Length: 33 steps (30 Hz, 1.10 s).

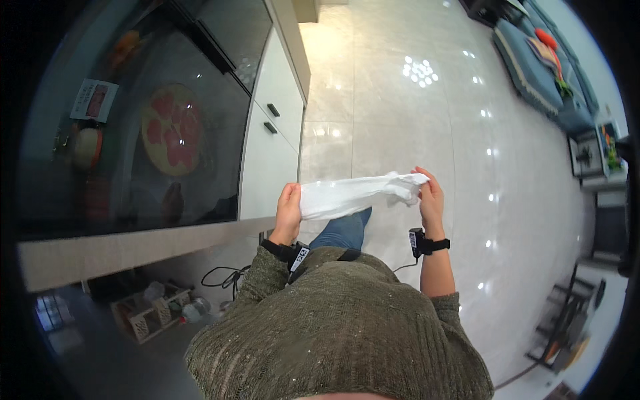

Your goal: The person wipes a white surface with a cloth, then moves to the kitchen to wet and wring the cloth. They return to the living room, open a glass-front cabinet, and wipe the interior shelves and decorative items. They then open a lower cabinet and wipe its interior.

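A white cloth, thin and slightly crumpled, is stretched between my two hands in front of my body. My left hand grips its left end, with the thumb on top. At the other end, my right hand pinches a corner between thumb and fingers, and the cloth bunches up just beside it. The cloth hangs above the tiled floor and my blue trouser leg. Each wrist wears a black strap with a small device on it.
To the left stands a glossy dark-topped table beside a white cabinet with dark handles. Below the table are a wooden crate and a black cable. A blue sofa is at upper right, a black rack at lower right.
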Each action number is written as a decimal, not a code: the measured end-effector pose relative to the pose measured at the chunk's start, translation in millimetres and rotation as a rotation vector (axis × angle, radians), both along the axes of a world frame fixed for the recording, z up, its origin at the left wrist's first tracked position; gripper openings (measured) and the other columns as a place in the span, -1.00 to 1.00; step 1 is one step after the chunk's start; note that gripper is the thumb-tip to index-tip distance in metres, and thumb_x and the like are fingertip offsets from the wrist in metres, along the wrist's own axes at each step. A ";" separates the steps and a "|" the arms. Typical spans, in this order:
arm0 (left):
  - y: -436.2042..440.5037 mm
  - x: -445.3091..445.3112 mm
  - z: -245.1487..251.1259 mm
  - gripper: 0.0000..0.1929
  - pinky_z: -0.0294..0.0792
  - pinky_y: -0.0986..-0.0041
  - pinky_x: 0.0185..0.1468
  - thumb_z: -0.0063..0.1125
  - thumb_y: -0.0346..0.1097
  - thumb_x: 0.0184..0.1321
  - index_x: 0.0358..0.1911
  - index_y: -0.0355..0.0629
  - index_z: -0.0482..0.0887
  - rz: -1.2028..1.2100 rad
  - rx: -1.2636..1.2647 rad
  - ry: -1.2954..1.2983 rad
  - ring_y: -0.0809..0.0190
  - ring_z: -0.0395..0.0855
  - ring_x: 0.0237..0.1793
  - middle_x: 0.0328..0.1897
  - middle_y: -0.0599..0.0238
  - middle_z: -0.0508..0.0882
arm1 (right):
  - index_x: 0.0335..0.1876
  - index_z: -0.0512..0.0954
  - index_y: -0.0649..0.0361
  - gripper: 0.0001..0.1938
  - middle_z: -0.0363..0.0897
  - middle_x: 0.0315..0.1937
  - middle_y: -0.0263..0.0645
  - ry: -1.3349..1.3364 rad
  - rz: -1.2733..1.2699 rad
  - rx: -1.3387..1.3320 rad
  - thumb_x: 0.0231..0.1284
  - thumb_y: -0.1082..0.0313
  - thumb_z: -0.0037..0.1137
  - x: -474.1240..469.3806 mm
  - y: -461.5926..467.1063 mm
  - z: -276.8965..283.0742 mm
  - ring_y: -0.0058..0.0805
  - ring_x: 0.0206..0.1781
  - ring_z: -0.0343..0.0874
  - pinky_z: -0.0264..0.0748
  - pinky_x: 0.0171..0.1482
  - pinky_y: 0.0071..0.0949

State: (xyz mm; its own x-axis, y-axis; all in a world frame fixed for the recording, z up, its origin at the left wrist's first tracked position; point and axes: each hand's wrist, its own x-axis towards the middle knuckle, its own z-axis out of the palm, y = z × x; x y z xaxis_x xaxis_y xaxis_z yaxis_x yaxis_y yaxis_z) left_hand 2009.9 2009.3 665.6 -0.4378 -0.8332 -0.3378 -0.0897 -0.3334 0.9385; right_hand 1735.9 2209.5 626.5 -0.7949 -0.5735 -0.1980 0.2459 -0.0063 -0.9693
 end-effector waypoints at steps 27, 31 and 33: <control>-138.3 -206.9 23.0 -0.80 0.21 0.63 -0.26 -0.04 -0.23 0.44 -0.29 -0.17 0.52 1.206 -0.274 -0.272 0.52 0.28 -0.34 -0.39 0.53 0.43 | 0.03 0.42 0.29 -0.69 0.58 -0.08 -0.21 -0.836 1.693 -0.191 0.23 0.41 0.19 -218.0 -500.9 154.8 -0.46 -0.03 0.59 0.51 0.06 -0.49; -138.0 -225.8 29.5 -0.82 0.21 0.63 -0.27 0.02 -0.22 0.41 -0.28 -0.16 0.54 1.357 -0.219 -0.250 0.53 0.30 -0.36 -0.39 0.56 0.45 | 0.32 0.22 0.36 -0.24 0.45 0.16 -0.03 -1.175 1.905 -0.443 -0.05 0.40 0.37 -216.3 -529.1 169.4 -0.22 0.21 0.48 0.41 0.22 -0.33; -133.1 -227.2 31.7 -0.84 0.21 0.64 -0.28 0.03 -0.23 0.40 -0.27 -0.15 0.55 1.406 -0.222 -0.258 0.55 0.31 -0.36 -0.39 0.56 0.46 | 0.32 0.21 0.37 -0.23 0.43 0.19 -0.02 -1.032 1.950 -0.259 -0.08 0.45 0.35 -203.9 -540.3 175.5 -0.22 0.23 0.46 0.37 0.27 -0.32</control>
State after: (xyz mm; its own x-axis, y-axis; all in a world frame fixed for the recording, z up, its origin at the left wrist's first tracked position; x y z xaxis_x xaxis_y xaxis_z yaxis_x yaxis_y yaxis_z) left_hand 1782.8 1876.3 697.3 0.8242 -0.5594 -0.0886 0.0122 -0.1388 0.9902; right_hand 1532.0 1669.3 802.0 0.9206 -0.3644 0.1407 0.3779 0.7395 -0.5572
